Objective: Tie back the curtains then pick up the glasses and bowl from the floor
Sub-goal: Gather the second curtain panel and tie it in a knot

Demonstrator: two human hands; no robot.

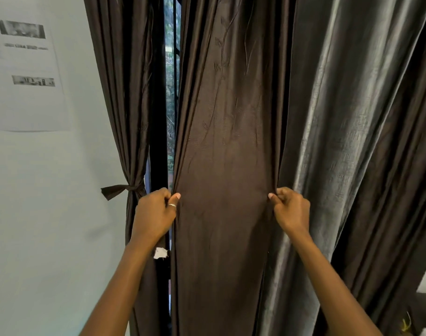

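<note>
A dark brown curtain panel (pixel 224 141) hangs loose in front of me. My left hand (pixel 156 214) pinches its left edge at waist height, and my right hand (pixel 290 208) pinches a fold on its right side, so the cloth is stretched flat between them. Left of it, a second brown curtain (pixel 124 93) is gathered and bound by a knotted fabric tie (pixel 124 190). The glasses, the bowl and the floor are out of view.
A narrow gap (pixel 172 93) between the curtains shows window bars and greenery. A shiny grey curtain (pixel 347 141) hangs at the right. A printed sheet (pixel 25 69) is stuck on the pale wall at the left. Some dark furniture (pixel 422 309) sits low right.
</note>
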